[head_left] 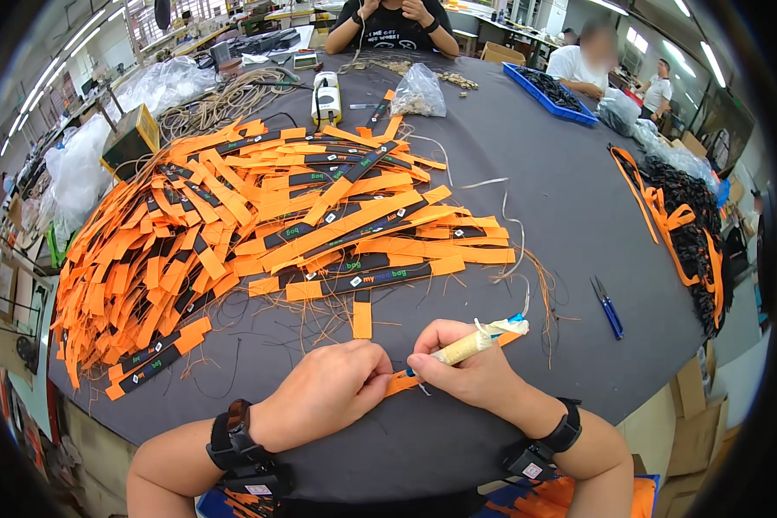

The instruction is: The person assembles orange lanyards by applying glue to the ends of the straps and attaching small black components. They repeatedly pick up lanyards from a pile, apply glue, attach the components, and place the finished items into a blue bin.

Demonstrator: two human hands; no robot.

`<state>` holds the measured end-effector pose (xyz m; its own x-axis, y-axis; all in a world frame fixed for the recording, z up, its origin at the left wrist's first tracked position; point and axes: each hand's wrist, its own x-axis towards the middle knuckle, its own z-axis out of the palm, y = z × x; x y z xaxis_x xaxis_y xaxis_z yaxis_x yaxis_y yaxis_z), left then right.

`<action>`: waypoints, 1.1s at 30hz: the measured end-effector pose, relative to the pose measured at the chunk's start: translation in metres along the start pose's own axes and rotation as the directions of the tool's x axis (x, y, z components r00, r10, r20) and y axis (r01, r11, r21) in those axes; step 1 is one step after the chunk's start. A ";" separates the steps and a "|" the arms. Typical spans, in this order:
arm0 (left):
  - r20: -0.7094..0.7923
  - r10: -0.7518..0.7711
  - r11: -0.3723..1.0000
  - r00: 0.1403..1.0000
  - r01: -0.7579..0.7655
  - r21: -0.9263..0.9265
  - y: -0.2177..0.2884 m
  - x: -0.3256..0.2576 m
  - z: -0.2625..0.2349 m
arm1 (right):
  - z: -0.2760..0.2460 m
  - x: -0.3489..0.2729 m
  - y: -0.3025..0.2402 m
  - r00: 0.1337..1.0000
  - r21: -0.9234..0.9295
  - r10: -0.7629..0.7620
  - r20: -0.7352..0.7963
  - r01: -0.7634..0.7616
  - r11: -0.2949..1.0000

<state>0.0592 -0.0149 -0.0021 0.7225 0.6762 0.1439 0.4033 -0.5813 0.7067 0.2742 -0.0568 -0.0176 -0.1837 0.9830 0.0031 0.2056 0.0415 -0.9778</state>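
Near the front of the grey table, my left hand (337, 380) is closed, its fingertips pinching the end of an orange webbing strap (401, 382). My right hand (470, 371) grips a corded pen-shaped tool (464, 348) with a cream tape-wrapped handle and a blue part near the tip. The tool's tip points down at the strap, close to my left fingertips; the exact contact is hidden. More of the strap shows beyond my right hand. Ahead lies a big heap of orange straps (345, 224) with black printed bands, many with loose threads trailing.
Blue-handled snips (609, 309) lie at right. A white power unit (326, 99), a clear plastic bag (419, 91) and a blue tray (551, 93) stand farther back. Black and orange straps (686, 224) pile along the right edge. A co-worker (394, 26) sits opposite.
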 end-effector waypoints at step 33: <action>0.076 0.191 0.957 0.979 -0.203 0.209 0.007 -0.002 0.015 | -0.014 0.006 0.003 0.971 0.604 0.147 -0.187 -0.004 0.797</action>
<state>0.0697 -0.0273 -0.0077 0.8266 0.5164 0.2235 0.3567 -0.7881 0.5016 0.2869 -0.0480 -0.0177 0.0311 0.9944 -0.1015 -0.4161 -0.0794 -0.9058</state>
